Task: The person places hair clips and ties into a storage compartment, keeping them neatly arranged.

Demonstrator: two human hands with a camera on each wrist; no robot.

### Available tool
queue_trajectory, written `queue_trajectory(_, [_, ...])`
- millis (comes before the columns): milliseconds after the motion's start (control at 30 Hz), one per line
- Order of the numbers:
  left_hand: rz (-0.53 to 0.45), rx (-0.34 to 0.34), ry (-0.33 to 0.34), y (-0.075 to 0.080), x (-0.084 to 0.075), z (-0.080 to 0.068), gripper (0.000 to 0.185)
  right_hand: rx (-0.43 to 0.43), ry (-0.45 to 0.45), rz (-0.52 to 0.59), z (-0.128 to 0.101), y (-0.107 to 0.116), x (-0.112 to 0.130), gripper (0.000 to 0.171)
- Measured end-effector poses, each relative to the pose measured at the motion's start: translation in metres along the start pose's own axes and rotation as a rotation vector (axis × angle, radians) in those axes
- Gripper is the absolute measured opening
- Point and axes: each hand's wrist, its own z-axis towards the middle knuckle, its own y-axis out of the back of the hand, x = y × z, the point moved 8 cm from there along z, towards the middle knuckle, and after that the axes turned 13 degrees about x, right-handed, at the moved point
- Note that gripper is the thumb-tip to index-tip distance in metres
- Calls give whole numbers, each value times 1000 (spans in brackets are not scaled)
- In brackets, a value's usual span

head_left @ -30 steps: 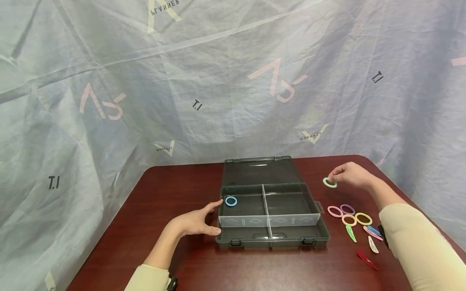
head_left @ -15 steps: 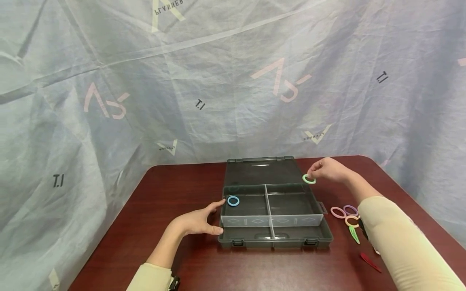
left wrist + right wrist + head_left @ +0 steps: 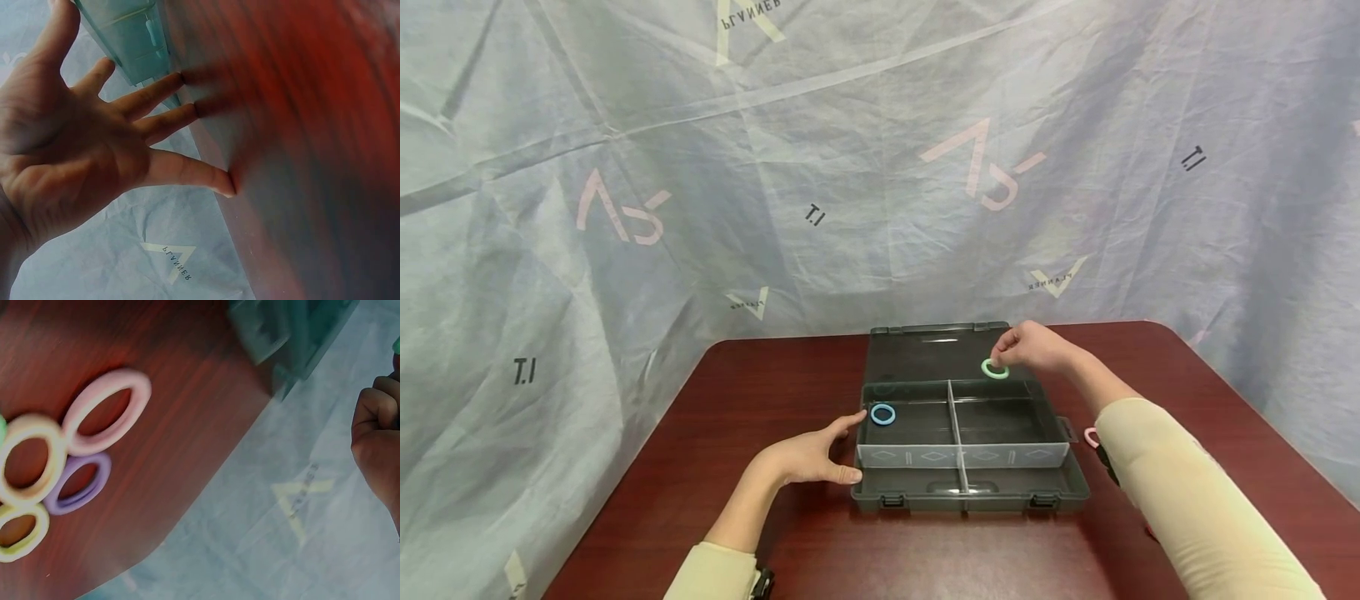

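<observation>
My right hand (image 3: 1033, 346) pinches a light green hair tie (image 3: 996, 369) between thumb and fingers, above the back edge of the storage box's rear right compartment. The dark translucent storage box (image 3: 970, 503) lies with its lid (image 3: 936, 354) folded back. A blue hair tie (image 3: 883, 414) sits in the rear left compartment. At the box's left side my left hand (image 3: 812, 456) has its thumb and index finger against the wall. The left wrist view shows the same hand (image 3: 75, 137) with fingers spread and fingertips on the table.
In the right wrist view, pink (image 3: 107, 412), peach (image 3: 31, 459), purple (image 3: 78, 484) and yellow hair ties (image 3: 24, 532) lie on the table right of the box. The right sleeve (image 3: 1187, 492) covers most of them in the head view. A grey cloth (image 3: 880, 167) hangs behind the table.
My right hand has carried the light green hair tie leftward from above the table's right side to over the box. The left hand has stayed at the box's side.
</observation>
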Motion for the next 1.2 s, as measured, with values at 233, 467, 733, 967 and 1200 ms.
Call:
queue_trajectory(233, [21, -13, 4, 1, 0, -1, 95, 25, 46, 20, 23, -17, 29, 12])
queue_trajectory(467, [28, -13, 0, 1, -1, 0, 96, 52, 62, 15, 40, -31, 52, 14])
queue_trajectory(733, [34, -14, 0, 2, -2, -1, 96, 50, 96, 8, 57, -45, 67, 8])
queue_trajectory(967, [33, -7, -4, 2, -3, -1, 96, 53, 86, -39, 71, -58, 76, 6])
queue_trajectory(1200, [24, -3, 0, 2, -2, -1, 95, 76, 70, -72, 80, -72, 82, 4])
